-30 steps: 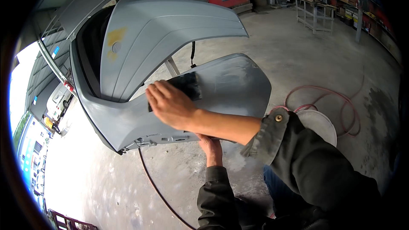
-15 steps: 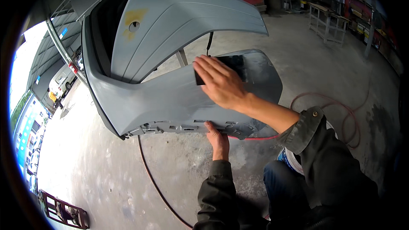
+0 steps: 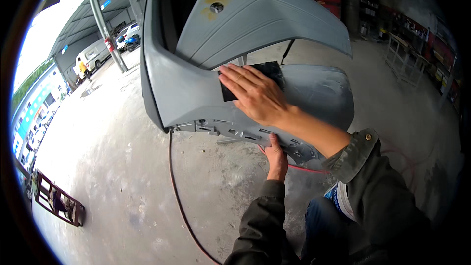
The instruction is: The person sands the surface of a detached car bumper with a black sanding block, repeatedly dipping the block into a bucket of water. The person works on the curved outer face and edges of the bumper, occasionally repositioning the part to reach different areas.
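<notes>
One maroon metal frame (image 3: 61,190) lies tilted on the concrete floor (image 3: 132,191) at far left, with a parked white van (image 3: 93,59) beyond it. Next comes the big grey car-body panel (image 3: 191,93), its dark outer edge standing nearly upright on the left and its two lobes both pointing right. The upper lobe (image 3: 274,17), marked by a yellowish patch around a round hole, arches down to a narrow tip; the lower lobe (image 3: 319,88) runs left to right and finishes in a blunt, rounded end.

A black sheet (image 3: 227,91) lies across the upper edge of that lower lobe, near its left end, its long axis running left to right and rising slightly toward the right. The right hand (image 3: 257,95) is flat upon it, fingers straight, nearly together, pointing up and left. Slightly farther right, the left hand (image 3: 276,157) holds the panel's slotted lower edge, thumb up against it; its other fingers are hidden beneath, so I cannot tell whether they are together. A red hose (image 3: 306,169) passes behind, and a pale bucket (image 3: 346,201) stands by the person's knee.
</notes>
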Tool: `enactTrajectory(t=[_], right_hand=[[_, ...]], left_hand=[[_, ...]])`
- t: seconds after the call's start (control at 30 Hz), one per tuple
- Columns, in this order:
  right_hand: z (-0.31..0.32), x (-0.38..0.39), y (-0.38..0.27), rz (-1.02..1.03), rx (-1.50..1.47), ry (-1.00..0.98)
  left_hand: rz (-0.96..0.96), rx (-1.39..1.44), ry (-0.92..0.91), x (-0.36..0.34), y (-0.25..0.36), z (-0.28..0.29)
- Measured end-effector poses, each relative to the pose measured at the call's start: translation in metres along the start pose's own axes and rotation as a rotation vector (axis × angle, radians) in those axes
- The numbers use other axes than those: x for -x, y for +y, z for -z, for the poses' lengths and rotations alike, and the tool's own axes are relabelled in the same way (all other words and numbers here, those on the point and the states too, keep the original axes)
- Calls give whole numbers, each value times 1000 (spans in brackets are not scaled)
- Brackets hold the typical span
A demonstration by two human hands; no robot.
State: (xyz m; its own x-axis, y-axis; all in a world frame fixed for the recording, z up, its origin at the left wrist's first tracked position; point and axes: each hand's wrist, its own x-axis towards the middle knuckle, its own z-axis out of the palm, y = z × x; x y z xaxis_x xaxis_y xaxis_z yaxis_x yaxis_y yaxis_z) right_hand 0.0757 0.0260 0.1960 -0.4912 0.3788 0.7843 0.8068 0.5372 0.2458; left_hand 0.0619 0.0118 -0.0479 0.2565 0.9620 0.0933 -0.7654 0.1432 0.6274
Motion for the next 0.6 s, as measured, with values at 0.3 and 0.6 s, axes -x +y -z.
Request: enactTrajectory(t=[0.3,0.6], right_hand=[[-32,-29,-17,44,80,57],[-21,-16,-16,3,113,49]], left_hand=[[-110,-107,260,14,8,-36],[-1,-18,107,13,7,-26]])
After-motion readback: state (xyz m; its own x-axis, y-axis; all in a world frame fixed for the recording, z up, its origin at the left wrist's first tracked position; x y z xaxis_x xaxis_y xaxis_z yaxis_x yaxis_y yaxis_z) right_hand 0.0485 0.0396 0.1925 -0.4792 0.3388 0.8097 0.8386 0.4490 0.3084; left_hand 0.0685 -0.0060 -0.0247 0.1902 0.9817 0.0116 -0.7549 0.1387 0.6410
